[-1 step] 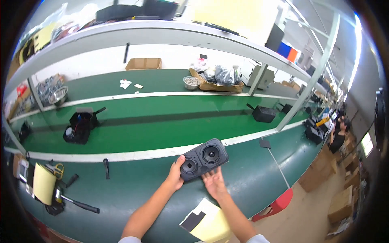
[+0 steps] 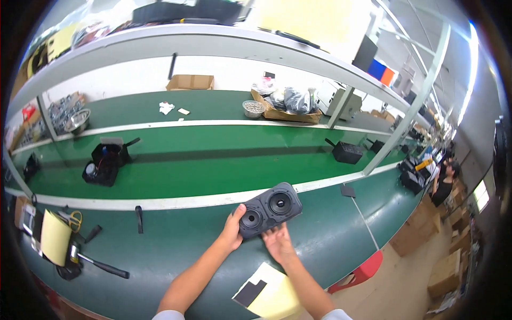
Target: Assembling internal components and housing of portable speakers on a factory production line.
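Speaker (image 2: 271,210) — end in left grip (image 2: 231,231)

Head view looks down over bench (image 2: 176,234), seemingly near.

We see a dark grey plastic-looking speaker box with two round cones (image 2: 265,209), mostly matt. Our long dark green tabletop (image 2: 176,234) looks smooth and a bit shiny. We see a flat pale yellow paper sheet (image 2: 280,298), an open brown cardboard box (image 2: 190,82) and a shiny, round silver metal bowl (image 2: 79,126).
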`<state>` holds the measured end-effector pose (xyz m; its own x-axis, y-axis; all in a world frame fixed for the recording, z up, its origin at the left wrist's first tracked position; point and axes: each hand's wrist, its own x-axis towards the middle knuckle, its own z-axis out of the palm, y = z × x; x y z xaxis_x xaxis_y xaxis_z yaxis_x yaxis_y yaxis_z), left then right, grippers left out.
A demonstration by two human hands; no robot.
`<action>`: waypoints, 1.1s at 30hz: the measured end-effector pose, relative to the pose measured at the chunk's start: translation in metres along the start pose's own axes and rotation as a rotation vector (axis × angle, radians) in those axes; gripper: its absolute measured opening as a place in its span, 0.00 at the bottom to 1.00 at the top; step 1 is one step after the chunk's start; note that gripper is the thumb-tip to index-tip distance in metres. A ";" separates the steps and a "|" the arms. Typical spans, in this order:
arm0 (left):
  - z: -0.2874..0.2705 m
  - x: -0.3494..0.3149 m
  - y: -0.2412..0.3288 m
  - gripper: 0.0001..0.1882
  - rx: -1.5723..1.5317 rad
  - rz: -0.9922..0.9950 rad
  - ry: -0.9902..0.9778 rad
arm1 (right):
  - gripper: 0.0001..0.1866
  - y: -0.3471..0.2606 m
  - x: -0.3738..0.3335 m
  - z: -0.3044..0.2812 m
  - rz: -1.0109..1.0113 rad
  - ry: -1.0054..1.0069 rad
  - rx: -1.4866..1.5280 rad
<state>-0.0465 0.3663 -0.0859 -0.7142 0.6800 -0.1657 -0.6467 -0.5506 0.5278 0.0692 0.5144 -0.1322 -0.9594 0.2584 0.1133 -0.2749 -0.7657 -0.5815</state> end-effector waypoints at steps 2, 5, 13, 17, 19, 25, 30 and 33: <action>-0.008 0.000 -0.004 0.30 0.205 0.090 0.002 | 0.50 0.015 0.004 0.016 0.009 0.018 -0.062; -0.003 0.001 0.003 0.35 0.290 0.068 0.053 | 0.43 0.015 0.005 0.023 -0.028 0.095 -0.134; 0.006 -0.009 0.005 0.39 0.878 0.297 0.207 | 0.35 0.001 0.009 0.034 -0.020 0.159 -0.159; 0.062 -0.058 0.013 0.20 1.821 1.101 0.243 | 0.34 -0.018 0.017 0.018 -0.043 0.202 -0.107; 0.095 -0.092 0.013 0.15 2.235 0.735 -0.363 | 0.34 -0.032 0.024 0.009 -0.077 0.233 -0.102; 0.077 -0.127 -0.055 0.20 2.118 -0.369 -1.172 | 0.39 -0.063 0.084 0.034 -0.412 0.326 -0.511; 0.053 -0.113 -0.080 0.26 2.150 -0.232 -0.994 | 0.52 -0.079 0.170 0.057 -0.624 0.341 -1.458; 0.053 -0.111 -0.080 0.28 2.144 -0.186 -0.995 | 0.52 -0.075 0.214 0.059 -0.937 0.027 -2.052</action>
<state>0.0986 0.3604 -0.0658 0.0121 0.9385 -0.3449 0.8787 0.1547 0.4516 -0.1192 0.5926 -0.0168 -0.6345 0.0872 0.7680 -0.0723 0.9826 -0.1713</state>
